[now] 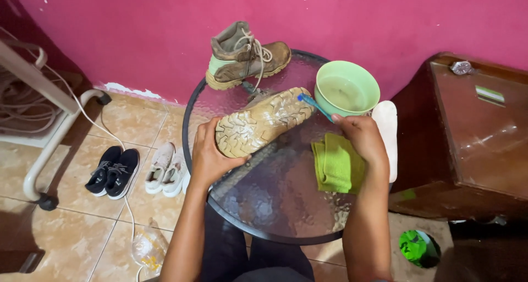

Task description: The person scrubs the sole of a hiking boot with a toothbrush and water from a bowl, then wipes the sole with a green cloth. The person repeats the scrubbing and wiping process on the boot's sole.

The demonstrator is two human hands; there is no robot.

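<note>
Boot (264,122) sole-up, gripped by L hand (212,155); R hand (360,139) holds toothbrush (316,106).

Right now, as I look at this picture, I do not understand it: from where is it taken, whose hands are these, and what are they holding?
There is no machine here. The one picture comes from a camera worn on a person's head, looking down at their own two bare hands over a round glass table.

The left hand holds a muddy boot turned sole up. The right hand holds a blue toothbrush, its head at the toe end of the sole.

Also on the table: a second boot standing upright, a green bowl with cloudy water, a folded green cloth and a white insole.

On the tiled floor to the left stand black sneakers and white sneakers. To the right is a brown wooden cabinet.
</note>
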